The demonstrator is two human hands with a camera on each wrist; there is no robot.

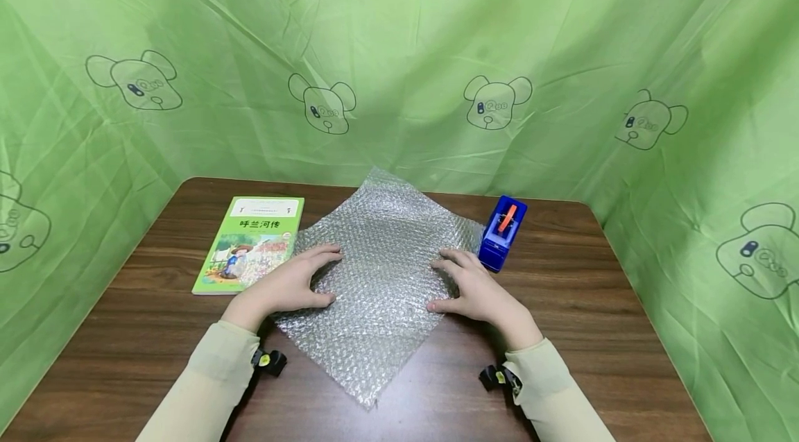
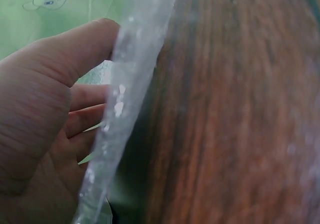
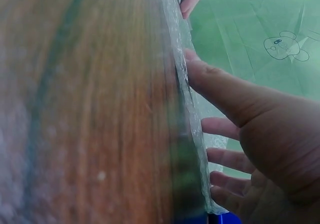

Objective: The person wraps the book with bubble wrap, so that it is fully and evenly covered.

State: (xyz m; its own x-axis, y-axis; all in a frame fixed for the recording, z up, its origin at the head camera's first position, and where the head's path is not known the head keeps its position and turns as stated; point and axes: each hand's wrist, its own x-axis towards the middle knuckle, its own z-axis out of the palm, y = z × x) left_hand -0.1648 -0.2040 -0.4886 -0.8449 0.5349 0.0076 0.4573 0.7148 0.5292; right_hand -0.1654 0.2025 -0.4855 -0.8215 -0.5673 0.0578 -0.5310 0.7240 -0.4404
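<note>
A sheet of clear bubble wrap [image 1: 381, 255] lies on the brown wooden table with one corner toward me and another toward the back. On its left side rests my left hand [image 1: 296, 282], fingers spread and fingertips touching the wrap. My right hand [image 1: 477, 286] rests on the right side in the same way, thumb apart from the fingers. Both wrist views show the wrap's surface [image 2: 122, 94] edge-on against the fingertips, with no fingers curled around it. Beyond the left hand lies a green illustrated book [image 1: 250, 241], partly under the wrap's left corner.
A blue tape dispenser [image 1: 496, 248] with an orange part stands just beyond my right hand, touching or near the wrap's right corner. Green curtains [image 1: 399, 32] printed with animal faces enclose the table [image 1: 574, 331] at the back and sides.
</note>
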